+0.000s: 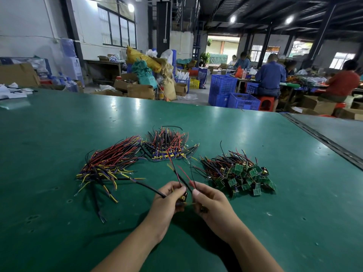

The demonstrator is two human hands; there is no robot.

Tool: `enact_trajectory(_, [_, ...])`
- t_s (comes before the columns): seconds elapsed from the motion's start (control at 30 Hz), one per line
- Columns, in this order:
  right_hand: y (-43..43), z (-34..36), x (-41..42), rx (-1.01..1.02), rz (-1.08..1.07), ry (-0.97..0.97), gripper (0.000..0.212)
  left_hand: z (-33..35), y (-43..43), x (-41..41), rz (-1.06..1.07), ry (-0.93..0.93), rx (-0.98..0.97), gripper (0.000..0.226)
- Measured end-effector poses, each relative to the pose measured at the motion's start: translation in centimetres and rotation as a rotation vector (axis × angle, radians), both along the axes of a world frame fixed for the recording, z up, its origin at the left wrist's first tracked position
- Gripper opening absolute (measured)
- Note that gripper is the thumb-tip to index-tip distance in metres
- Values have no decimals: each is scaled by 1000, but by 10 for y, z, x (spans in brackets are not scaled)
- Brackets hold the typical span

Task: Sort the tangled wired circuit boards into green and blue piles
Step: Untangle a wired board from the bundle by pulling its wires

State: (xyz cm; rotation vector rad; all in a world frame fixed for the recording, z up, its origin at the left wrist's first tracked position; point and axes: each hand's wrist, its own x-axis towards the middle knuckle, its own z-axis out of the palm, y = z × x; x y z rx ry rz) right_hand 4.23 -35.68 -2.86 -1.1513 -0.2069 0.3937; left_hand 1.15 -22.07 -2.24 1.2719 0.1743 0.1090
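**Both hands busy on one knot of wires, three heaps on the table**

On the far left of the green table (pixel 59 134) lay a long sheaf of wires (pixel 110 163) in red, black, yellow and purple, fanned toward me; any boards under it were too buried to make out. Just beside it, farther back, sat the middle heap (pixel 169 146), its wires bristling upward, with blue boards and yellow parts showing along its near edge. In front of that gap, close to the table's near side, the left hand (pixel 167 203) had its fingers curled and pinched on a knot of wires (pixel 183 197) – a black lead ran from its fingertips off toward the left sheaf. The right hand (pixel 210 203) faced it, almost touching, thumb and fingers nipping red and black strands that stood up between the two hands. A small dark part with a yellow spot hung between them; its board colour I could not tell. To the right, apart from the hands, the pile of green boards (pixel 247 177) lay with its wires trailing left. Beyond the table – blue crates (pixel 233 93) and seated workers (pixel 270 75).
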Motion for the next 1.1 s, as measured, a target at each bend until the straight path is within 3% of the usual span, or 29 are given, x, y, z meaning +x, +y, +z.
enact_trajectory(0.2, [2,5,1,144,-144,103,18,-3,0,0,-13,-15,92,26])
enact_trajectory(0.33, [3,5,2,174,-262,109,20,-3,-2,0,37,-12,112,36])
enact_trajectory(0.47, [2,8,1,270,-242,120,20,-4,-1,1,65,-4,125,50])
enact_trajectory(0.6, [4,6,0,286,-286,74,20,-3,-3,1,74,-9,162,47])
enact_trajectory(0.73, [7,1,0,284,-254,91,22,-7,-4,1,49,-64,269,29])
enact_trajectory(0.9, [16,-2,-5,187,-208,-21,27,-11,-6,0,69,-139,433,44])
enact_trajectory(1.1, [24,-4,-18,-172,-128,-341,35,-12,-6,3,64,-138,376,44])
